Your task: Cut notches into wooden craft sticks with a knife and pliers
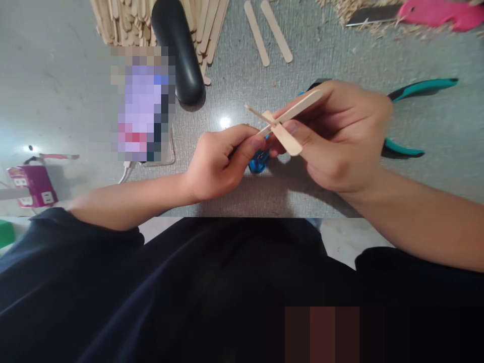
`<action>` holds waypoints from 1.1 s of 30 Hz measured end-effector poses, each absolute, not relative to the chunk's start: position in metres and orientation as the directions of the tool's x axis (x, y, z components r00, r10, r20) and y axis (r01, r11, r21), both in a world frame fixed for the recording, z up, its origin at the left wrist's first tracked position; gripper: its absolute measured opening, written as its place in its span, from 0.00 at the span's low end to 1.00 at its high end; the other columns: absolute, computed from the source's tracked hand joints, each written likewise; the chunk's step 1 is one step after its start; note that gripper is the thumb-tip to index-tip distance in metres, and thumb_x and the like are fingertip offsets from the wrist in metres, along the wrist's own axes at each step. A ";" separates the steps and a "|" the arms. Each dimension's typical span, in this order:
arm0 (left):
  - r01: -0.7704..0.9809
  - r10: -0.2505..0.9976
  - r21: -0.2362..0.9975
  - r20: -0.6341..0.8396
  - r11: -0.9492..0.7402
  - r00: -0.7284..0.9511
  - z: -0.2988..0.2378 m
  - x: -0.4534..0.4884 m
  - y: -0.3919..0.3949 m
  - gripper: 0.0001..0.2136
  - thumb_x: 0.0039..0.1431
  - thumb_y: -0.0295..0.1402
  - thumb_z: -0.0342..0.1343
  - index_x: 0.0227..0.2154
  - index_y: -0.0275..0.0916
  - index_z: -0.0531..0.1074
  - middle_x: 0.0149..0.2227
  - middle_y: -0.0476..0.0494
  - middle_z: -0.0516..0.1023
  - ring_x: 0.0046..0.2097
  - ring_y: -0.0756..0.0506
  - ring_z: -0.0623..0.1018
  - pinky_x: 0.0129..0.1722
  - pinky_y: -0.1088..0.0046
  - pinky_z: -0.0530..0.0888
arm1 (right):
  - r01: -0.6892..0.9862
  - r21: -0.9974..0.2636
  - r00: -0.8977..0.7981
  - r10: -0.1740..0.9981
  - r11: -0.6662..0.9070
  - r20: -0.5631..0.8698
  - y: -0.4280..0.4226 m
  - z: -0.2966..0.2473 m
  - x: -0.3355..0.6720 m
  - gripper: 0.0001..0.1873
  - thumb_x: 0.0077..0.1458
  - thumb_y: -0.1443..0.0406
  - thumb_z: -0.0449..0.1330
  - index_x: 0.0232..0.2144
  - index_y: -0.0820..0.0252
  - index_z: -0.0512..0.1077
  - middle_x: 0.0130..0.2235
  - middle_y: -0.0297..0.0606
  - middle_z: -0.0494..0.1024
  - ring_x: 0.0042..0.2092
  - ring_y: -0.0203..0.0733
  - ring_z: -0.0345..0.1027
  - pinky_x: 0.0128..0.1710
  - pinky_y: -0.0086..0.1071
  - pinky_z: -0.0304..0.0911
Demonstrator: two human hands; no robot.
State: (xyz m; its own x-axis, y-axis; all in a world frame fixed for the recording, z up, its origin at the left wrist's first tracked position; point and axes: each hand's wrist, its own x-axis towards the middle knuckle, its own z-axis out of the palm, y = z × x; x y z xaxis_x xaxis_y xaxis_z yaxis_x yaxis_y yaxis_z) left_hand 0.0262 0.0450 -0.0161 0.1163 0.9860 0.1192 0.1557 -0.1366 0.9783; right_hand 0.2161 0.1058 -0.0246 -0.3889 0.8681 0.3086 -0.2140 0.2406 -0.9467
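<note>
Several wooden craft sticks joined crosswise make a small assembly (289, 140) held up between my hands. My left hand (223, 159) pinches one end of its long stick between thumb and finger. Around the crossing, my right hand (340, 136) closes on the same piece, thumb against the wood. A thinner strip points up and left from the joint. Beneath my hands lies a blue object (259, 162), mostly covered, whose kind I cannot make out. Pliers with teal and black handles (423, 91) lie behind my right hand, their jaws hidden.
Loose craft sticks (212, 30) pile up at the back, with a black oblong case (179, 55) across them. Two single sticks (257, 34) lie nearby. A pink-handled knife (440, 14) rests among shavings. At left are a blurred phone (139, 111) and a purple power socket (36, 185).
</note>
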 end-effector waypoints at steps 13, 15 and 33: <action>0.063 0.983 0.987 0.142 -0.150 0.116 -0.021 0.027 0.047 0.20 0.77 0.54 0.69 0.35 0.44 0.87 0.30 0.46 0.85 0.36 0.45 0.86 0.39 0.65 0.81 | -0.099 -0.988 -0.443 0.884 0.120 0.151 0.111 -0.040 0.224 0.27 0.61 0.34 0.78 0.39 0.45 0.86 0.36 0.37 0.90 0.34 0.50 0.86 0.31 0.46 0.85; 0.045 0.984 0.988 0.140 -0.145 0.114 -0.021 0.027 0.047 0.22 0.78 0.56 0.67 0.35 0.44 0.86 0.28 0.47 0.82 0.34 0.46 0.85 0.36 0.66 0.79 | -0.102 -0.987 -0.458 0.875 0.125 0.158 0.111 -0.032 0.223 0.23 0.63 0.37 0.79 0.39 0.46 0.86 0.36 0.36 0.90 0.34 0.48 0.85 0.30 0.43 0.84; -0.097 0.997 0.995 0.035 -0.028 0.067 -0.029 0.028 0.048 0.25 0.76 0.61 0.67 0.36 0.44 0.81 0.20 0.54 0.75 0.20 0.52 0.69 0.22 0.71 0.69 | 0.186 -0.798 -0.392 0.788 0.573 0.474 0.108 -0.020 0.231 0.06 0.69 0.54 0.72 0.40 0.46 0.84 0.37 0.36 0.89 0.33 0.46 0.80 0.35 0.46 0.78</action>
